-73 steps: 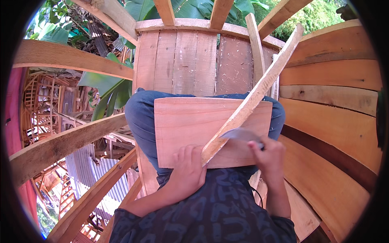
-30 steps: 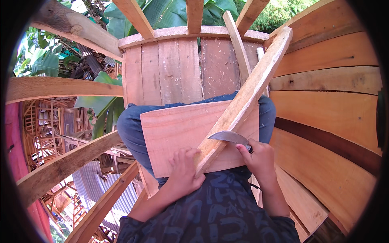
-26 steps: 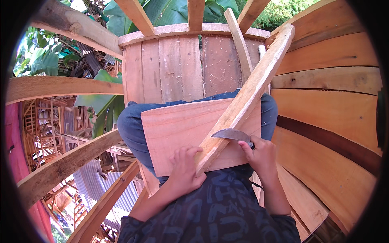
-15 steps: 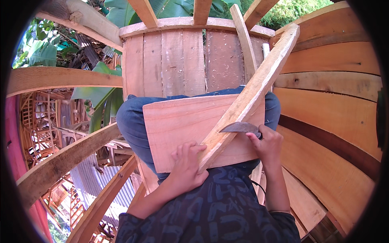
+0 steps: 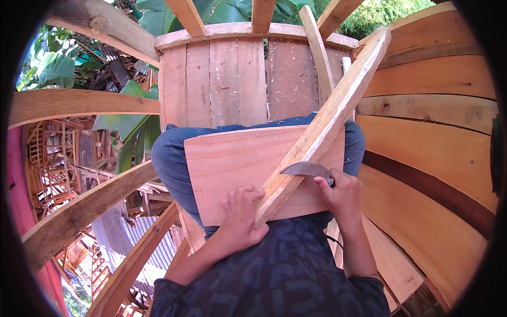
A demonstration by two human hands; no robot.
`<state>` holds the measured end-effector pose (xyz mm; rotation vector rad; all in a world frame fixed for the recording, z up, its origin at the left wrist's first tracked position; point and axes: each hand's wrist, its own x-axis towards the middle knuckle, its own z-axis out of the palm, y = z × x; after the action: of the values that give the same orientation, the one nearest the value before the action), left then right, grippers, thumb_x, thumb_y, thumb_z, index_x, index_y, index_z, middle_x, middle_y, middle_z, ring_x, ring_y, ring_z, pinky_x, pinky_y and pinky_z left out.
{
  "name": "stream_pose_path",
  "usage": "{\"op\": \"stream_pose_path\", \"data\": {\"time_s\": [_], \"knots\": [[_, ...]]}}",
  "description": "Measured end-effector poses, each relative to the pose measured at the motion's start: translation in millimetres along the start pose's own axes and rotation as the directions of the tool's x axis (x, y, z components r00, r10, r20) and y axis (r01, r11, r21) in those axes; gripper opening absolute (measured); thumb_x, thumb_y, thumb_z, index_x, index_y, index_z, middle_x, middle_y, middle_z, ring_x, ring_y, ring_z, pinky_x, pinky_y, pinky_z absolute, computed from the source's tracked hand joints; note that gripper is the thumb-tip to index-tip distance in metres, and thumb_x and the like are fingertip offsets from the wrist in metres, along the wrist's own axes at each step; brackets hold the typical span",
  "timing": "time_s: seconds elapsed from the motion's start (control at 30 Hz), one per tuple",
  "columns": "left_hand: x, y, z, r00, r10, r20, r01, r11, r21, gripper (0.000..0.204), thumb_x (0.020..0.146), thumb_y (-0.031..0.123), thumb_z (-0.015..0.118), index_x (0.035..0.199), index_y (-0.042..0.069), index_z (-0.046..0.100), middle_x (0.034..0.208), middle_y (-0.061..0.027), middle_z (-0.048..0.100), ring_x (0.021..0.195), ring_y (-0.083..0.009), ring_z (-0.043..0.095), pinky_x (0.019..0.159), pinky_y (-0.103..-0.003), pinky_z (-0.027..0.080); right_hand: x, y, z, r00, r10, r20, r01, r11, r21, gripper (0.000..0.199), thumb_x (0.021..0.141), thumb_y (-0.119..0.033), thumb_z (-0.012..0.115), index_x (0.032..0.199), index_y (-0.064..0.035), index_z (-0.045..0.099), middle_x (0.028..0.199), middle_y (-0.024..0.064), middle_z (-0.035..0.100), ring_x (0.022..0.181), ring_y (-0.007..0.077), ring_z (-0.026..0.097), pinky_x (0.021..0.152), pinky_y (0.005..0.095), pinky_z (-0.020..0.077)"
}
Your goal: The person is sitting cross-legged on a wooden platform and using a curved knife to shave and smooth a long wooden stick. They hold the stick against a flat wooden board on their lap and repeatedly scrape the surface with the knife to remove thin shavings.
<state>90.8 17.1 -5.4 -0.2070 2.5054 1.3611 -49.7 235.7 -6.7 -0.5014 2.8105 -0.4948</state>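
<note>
At the lower edge, nearest the view, is one dark patterned shirt (image 5: 269, 277), with two bare forearms coming out of its sleeves. The left hand (image 5: 240, 219) grasps the near end of one wooden strip (image 5: 330, 113), fingers curled on its left side and thumb by its end, close to the belly. The right hand (image 5: 343, 193) is clenched around the dark handle of one knife (image 5: 309, 168), thumb laid forward. The knife's curved blade crosses the strip with its tip pointing left; whether the edge bites into the wood I cannot tell.

The wooden strip lies over one flat board (image 5: 227, 158) on the lap. Its long axis runs slantwise from the belly, away and to the right, the far end pointing to the upper right, past the right knee. Two legs in blue jeans (image 5: 177, 161) are folded beneath the board.

Beyond them, plank flooring (image 5: 224, 84) carries scattered pale shavings, and one thinner strip (image 5: 317, 53) stands near the right side. Farther out, three wooden bars (image 5: 261, 16) meet the far edge beam (image 5: 232, 30), with broad green leaves (image 5: 222, 11) behind.
</note>
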Motion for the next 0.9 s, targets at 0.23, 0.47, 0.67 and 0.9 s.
{"op": "stream_pose_path", "data": {"time_s": [0.23,0.47,0.67,0.9], "knots": [[-3,1,3,0.999,0.003,-0.033,-0.003,1.000,0.024,0.072,0.061,0.014,0.071,0.125,0.004,0.040,0.121,-0.0200,0.039,0.116,-0.0373,0.037,0.094,-0.049,0.026,48,68,-17,0.899,0.370,-0.234,-0.384,0.923,-0.016,0.065,0.087,-0.061,0.053,0.067,0.0015,0.057,0.058,0.0214,0.054,0.062,0.0415,0.058,0.055,0.0464,0.0438],[2,-1,6,0.998,-0.006,-0.057,0.004,0.999,-0.040,0.070,0.059,0.013,0.070,0.121,0.004,0.040,0.116,-0.0203,0.040,0.113,-0.0365,0.038,0.095,-0.047,0.026,17,38,-48,0.958,0.273,-0.082,-0.257,0.952,0.169,0.065,0.086,-0.061,0.055,0.069,0.0012,0.061,0.060,0.0227,0.055,0.055,0.0387,0.056,0.052,0.0450,0.0415],[1,3,9,0.995,-0.003,-0.103,0.005,1.000,0.024,0.068,0.059,0.013,0.068,0.119,0.003,0.038,0.114,-0.0196,0.041,0.111,-0.0344,0.039,0.098,-0.045,0.023,23,9,-6,0.999,0.036,0.013,-0.036,0.999,0.009,0.069,0.078,-0.071,0.055,0.070,-0.0043,0.068,0.063,0.0177,0.063,0.061,0.0353,0.065,0.056,0.0438,0.0508],[-5,9,13,0.992,0.013,-0.129,-0.007,0.999,0.043,0.066,0.060,0.012,0.066,0.119,0.002,0.039,0.114,-0.0191,0.041,0.111,-0.0338,0.039,0.099,-0.044,0.024,51,45,-22,0.934,0.275,-0.227,-0.287,0.958,-0.019,0.072,0.084,-0.069,0.049,0.071,-0.0009,0.067,0.065,0.0217,0.063,0.069,0.0392,0.065,0.062,0.0485,0.0503]]}}
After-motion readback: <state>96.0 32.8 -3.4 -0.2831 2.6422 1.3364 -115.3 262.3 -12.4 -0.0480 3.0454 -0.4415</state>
